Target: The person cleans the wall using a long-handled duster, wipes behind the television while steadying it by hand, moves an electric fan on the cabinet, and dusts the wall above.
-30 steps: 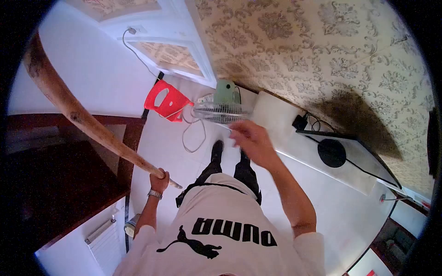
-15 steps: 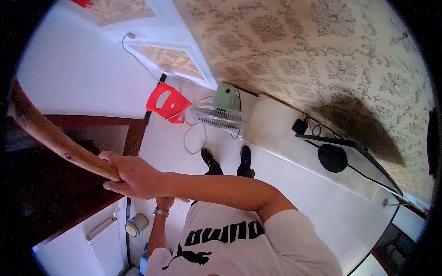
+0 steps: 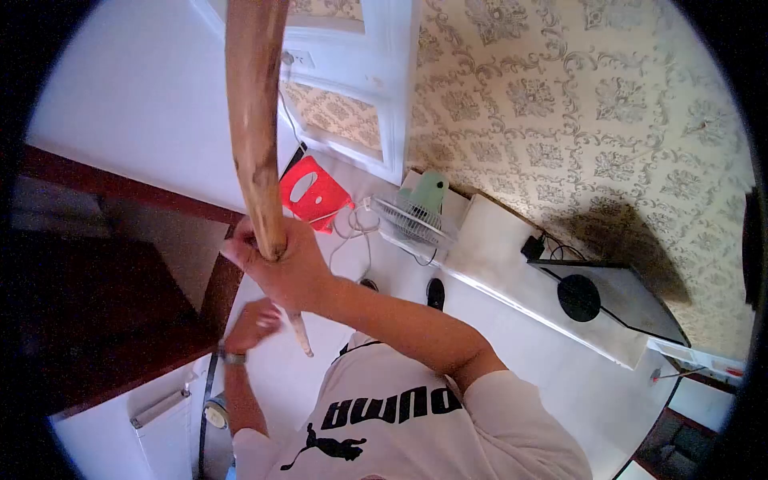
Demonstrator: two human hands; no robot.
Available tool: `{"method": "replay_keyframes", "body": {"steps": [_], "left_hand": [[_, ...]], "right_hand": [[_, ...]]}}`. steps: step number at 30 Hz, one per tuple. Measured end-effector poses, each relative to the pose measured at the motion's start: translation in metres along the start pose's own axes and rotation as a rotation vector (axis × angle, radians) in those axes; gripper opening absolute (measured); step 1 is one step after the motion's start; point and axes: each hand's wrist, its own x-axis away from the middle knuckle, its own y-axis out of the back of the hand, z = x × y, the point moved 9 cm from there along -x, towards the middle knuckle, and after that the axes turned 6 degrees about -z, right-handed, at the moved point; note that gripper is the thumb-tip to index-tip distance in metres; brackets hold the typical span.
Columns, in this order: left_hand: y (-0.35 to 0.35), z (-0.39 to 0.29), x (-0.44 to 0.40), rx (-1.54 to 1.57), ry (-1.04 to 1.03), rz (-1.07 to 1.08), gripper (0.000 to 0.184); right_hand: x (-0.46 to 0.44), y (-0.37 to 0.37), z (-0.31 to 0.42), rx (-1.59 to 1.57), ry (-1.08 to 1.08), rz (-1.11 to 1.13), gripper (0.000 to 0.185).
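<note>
A long, thick wooden stick rises from the middle left to the top edge, with its thin tip pointing down near my shirt. My right hand is wrapped round the stick's lower part, its arm reaching across my body. Just below, my left hand, with a metal watch at the wrist, is beside the stick's lower end; its fingers are blurred, and whether they touch the stick is unclear.
A red plastic item lies on the floor beside a green fan and a loose white cord. A black-framed panel leans on the patterned wall. Dark wooden furniture stands at the left.
My right hand went from open air to a grip on the stick. The stick has swung from slanting left to nearly upright. My left hand has moved off its earlier hold, slightly left.
</note>
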Motion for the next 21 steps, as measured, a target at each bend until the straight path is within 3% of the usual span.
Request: {"method": "replay_keyframes", "body": {"steps": [1,2,3,5,6,7,9,10,11,13,14,16,19,21], "left_hand": [[0.033,-0.032,-0.001,0.136,-0.05,-0.108,0.066],[0.065,-0.064,0.0,0.265,-0.114,-0.209,0.074],[0.091,-0.099,0.005,0.409,-0.227,-0.33,0.084],[0.139,-0.154,0.016,0.591,-0.524,-0.5,0.103],[0.15,-0.187,0.017,0.565,-0.611,-0.542,0.102],[0.154,-0.224,0.02,0.536,-0.697,-0.584,0.101],[0.141,-0.278,0.012,0.573,-0.731,-0.344,0.081],[0.146,-0.273,0.004,0.641,-0.366,-0.663,0.049],[0.149,-0.27,0.001,0.639,-0.365,-0.656,0.049],[0.169,-0.256,0.005,0.464,-0.406,-0.855,0.028],[0.178,-0.243,0.004,0.488,-0.419,-0.976,0.019],[0.192,-0.215,0.001,0.485,-0.401,-0.983,0.015],[0.217,-0.178,0.013,0.415,-0.366,-1.147,0.008],[0.229,-0.152,0.025,0.429,-0.353,-1.221,0.006]], "right_hand": [[0.003,-0.006,-0.005,-0.035,0.014,-0.008,0.017],[0.01,-0.017,-0.024,-0.021,-0.26,0.058,0.017],[0.015,-0.023,-0.026,-0.017,-0.255,0.048,0.017],[0.017,-0.04,-0.023,-0.018,-0.041,0.049,0.021],[0.022,-0.055,-0.057,0.133,-0.134,0.174,0.021],[0.023,-0.061,-0.059,0.137,-0.131,0.166,0.021],[0.025,-0.069,-0.054,0.042,-0.029,0.116,0.02],[0.027,-0.076,-0.078,0.051,0.035,0.073,0.021],[0.025,-0.075,-0.072,0.05,0.035,0.066,0.021],[0.029,-0.082,-0.076,0.279,-0.114,0.309,0.032],[0.021,-0.072,-0.07,0.28,-0.116,0.301,0.032],[0.022,-0.065,-0.057,0.694,0.062,0.532,0.041],[0.016,0.033,-0.077,0.457,0.087,0.258,0.033],[0.008,0.153,-0.116,0.436,0.043,0.038,0.025]]}}
